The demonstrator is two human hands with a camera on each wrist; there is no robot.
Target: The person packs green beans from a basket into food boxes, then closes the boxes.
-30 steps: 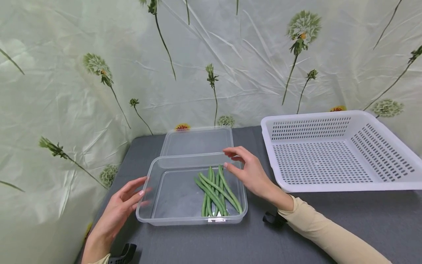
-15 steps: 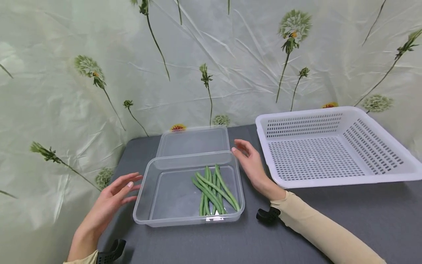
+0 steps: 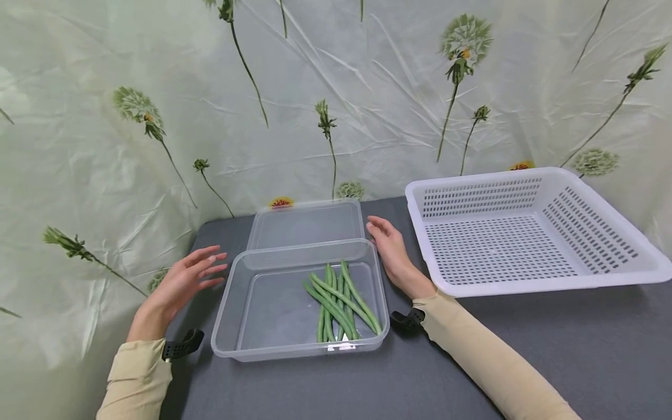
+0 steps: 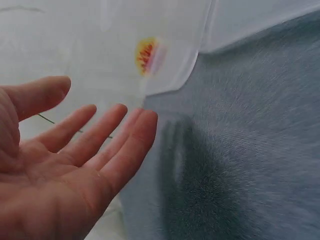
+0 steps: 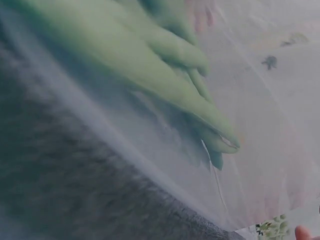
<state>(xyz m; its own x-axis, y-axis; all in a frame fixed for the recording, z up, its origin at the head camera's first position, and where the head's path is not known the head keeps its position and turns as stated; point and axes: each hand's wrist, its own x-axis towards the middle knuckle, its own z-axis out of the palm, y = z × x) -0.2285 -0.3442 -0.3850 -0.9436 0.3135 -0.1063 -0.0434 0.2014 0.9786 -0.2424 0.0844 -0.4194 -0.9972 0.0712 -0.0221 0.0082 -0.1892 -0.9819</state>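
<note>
A clear plastic container point(image 3: 247, 309) sits on the grey table and holds several green beans point(image 3: 338, 303) along its right side. Its clear lid point(image 3: 307, 224) lies flat just behind it. My left hand point(image 3: 184, 280) hovers left of the container with the fingers spread and nothing in it; the left wrist view shows the open palm point(image 4: 75, 160) over the grey table. My right hand point(image 3: 391, 251) lies flat beside the container's right wall near its far corner, fingers straight. The right wrist view shows the beans point(image 5: 165, 65) blurred through the clear wall.
A large white perforated basket point(image 3: 525, 233) stands at the right, close to my right hand. A flower-printed plastic sheet point(image 3: 157, 116) forms the backdrop behind and to the left. Bare grey table point(image 3: 525, 361) stretches along the front right.
My right hand has moved from over the container's far right corner to outside its right wall. My left hand has drifted left and farther back, away from the container.
</note>
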